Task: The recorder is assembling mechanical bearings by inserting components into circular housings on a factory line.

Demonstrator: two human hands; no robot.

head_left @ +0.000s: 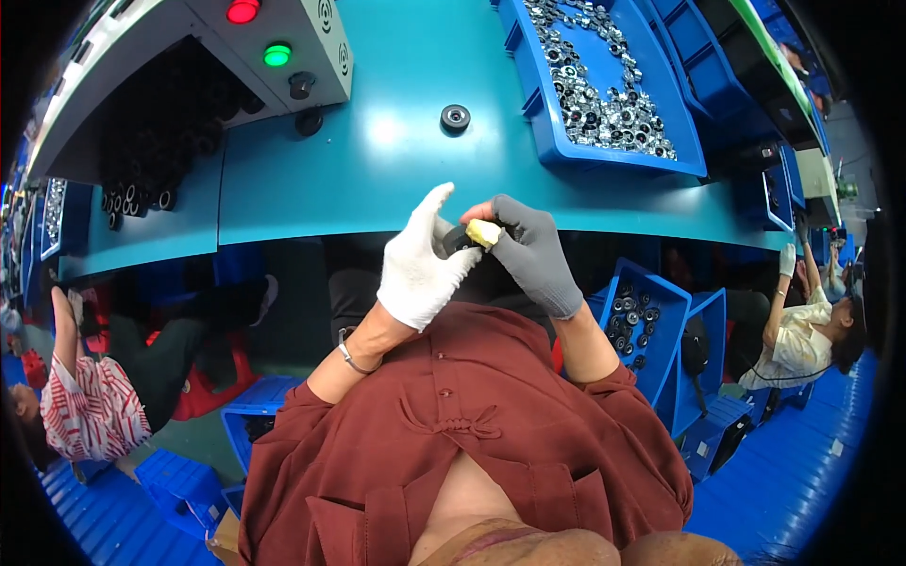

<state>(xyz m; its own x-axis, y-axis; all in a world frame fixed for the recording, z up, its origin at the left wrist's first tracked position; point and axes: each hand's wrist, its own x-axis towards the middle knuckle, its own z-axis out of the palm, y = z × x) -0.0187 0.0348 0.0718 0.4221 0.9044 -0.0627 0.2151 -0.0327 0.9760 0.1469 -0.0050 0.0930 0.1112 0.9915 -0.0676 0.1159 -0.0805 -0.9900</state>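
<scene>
My left hand, in a white glove, is closed round a small black round part in front of my chest, just off the table's near edge. My right hand wears a grey glove with a bare fingertip showing. Its thumb and fingers pinch a pale yellow, sponge-like piece against the black part. My fingers cover much of both things. Farther off on the table lies a single black wheel-like part with a light centre.
A teal table spans the front. At the far right stands a blue bin of shiny metal parts. A light-grey machine with red and green lights is left, near piled black rings. Another blue bin holds black parts. People sit at both sides.
</scene>
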